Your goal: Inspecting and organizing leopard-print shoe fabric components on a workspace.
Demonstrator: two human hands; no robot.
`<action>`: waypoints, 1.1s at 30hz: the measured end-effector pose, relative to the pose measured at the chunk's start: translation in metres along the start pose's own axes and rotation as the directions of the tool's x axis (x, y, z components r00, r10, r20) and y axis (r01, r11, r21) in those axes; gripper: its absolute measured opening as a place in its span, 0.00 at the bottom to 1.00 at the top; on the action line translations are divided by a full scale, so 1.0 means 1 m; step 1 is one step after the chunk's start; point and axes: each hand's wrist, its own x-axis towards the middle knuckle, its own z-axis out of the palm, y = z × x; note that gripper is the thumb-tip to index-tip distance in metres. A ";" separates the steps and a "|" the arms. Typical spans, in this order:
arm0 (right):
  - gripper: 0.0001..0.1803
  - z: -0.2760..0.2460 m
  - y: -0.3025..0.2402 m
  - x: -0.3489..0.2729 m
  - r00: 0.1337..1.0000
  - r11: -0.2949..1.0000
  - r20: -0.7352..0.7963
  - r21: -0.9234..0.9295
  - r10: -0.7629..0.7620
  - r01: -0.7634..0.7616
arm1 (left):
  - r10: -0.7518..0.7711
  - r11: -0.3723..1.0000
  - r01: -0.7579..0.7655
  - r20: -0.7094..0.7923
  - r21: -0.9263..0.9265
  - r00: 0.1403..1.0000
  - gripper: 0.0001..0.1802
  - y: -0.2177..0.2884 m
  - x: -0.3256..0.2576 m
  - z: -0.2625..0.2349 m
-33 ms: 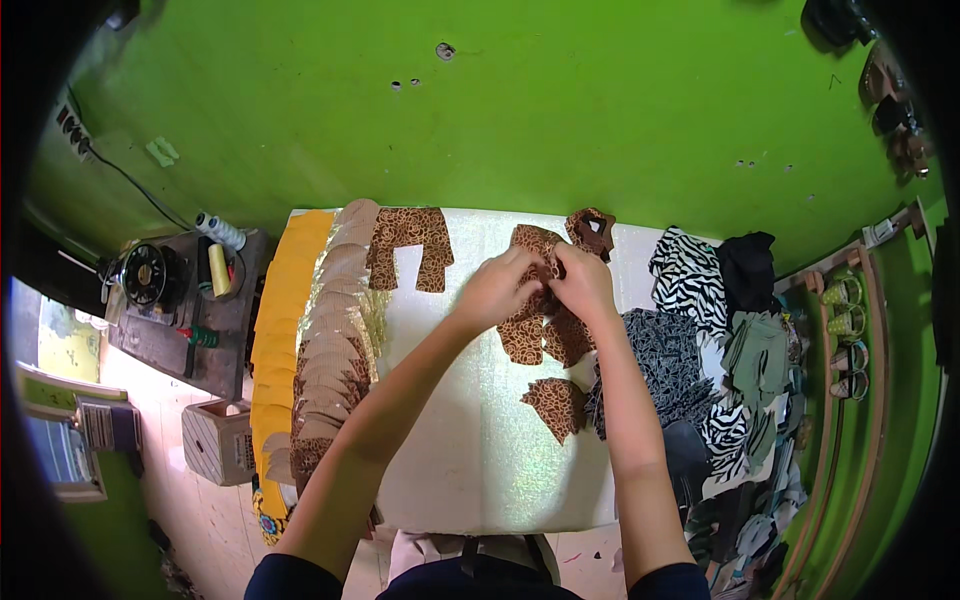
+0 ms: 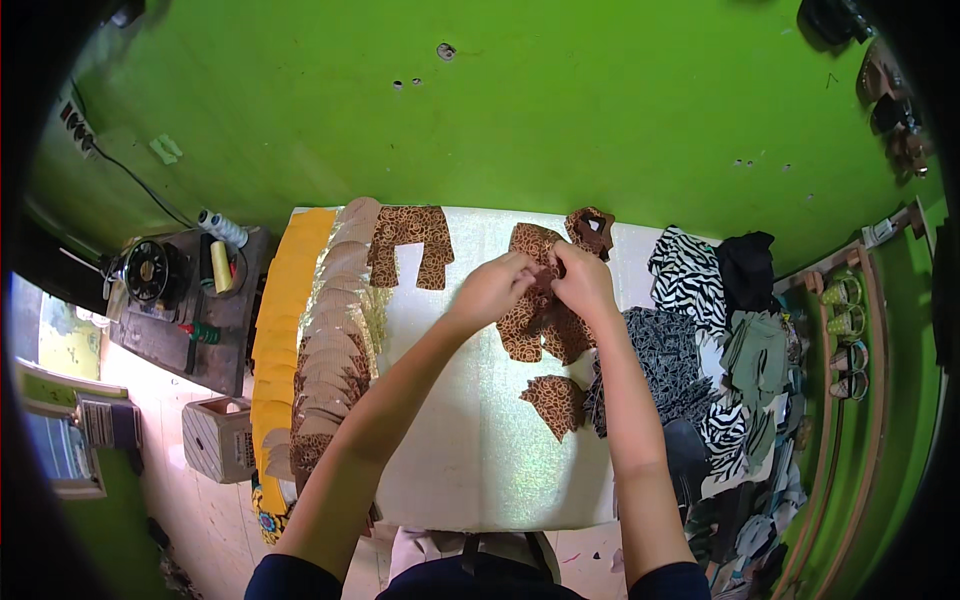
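Over the table's far middle, my left hand (image 2: 494, 290) and my right hand (image 2: 584, 284) pinch a small brown patterned fabric piece (image 2: 543, 292) between them. Its plain dark side partly shows, and the fingers hide much of it. Below it lie more brown fabric pieces (image 2: 520, 342) with a swirl print. Nearer to me is a small fanned pile of the same cloth (image 2: 556, 405). A U-shaped printed piece (image 2: 435, 228) lies flat at the far left, and a crumpled one with a hole (image 2: 580, 222) sits just beyond my right hand.
Overlapping beige pieces (image 2: 335, 318) and yellow cloth (image 2: 280, 330) line the table's left side. Zebra-print (image 2: 688, 275), dark patterned (image 2: 660, 355) and olive (image 2: 755, 355) fabrics are piled right. A sewing machine (image 2: 148, 272) and thread spools (image 2: 221, 268) stand on a side table at left.
The fabric between my hands has shifted slightly, and more of its plain dark side shows. My left fingers have moved a little; both hands stay in nearly the same place.
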 end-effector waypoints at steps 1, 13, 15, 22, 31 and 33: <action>0.13 -0.006 0.000 -0.004 0.999 0.999 0.003 0.009 -0.036 0.036 | -0.134 0.984 0.163 0.304 -0.074 0.943 0.25 0.000 -0.001 -0.006; 0.16 -0.014 -0.034 -0.075 0.952 0.950 0.239 0.289 -0.192 0.119 | -0.266 0.786 0.367 0.263 -0.498 0.927 0.13 0.049 -0.105 -0.014; 0.20 -0.009 -0.031 -0.093 0.883 0.886 0.422 0.464 -0.205 -0.016 | -0.320 0.784 0.431 0.304 -0.447 0.897 0.15 0.049 -0.127 -0.018; 0.22 0.036 -0.025 -0.159 0.741 0.779 0.665 0.510 -0.088 -0.365 | -0.488 0.654 0.626 0.396 -0.425 0.778 0.17 0.037 -0.200 0.027; 0.17 0.054 -0.002 -0.203 0.996 0.995 -0.071 -0.079 0.052 -0.057 | -0.512 0.858 0.510 -0.141 -0.058 0.847 0.21 0.036 -0.219 0.087; 0.18 0.057 0.015 -0.205 0.991 0.980 -0.092 -0.165 0.093 -0.107 | -0.555 0.821 0.533 -0.065 -0.208 0.829 0.20 0.052 -0.205 0.094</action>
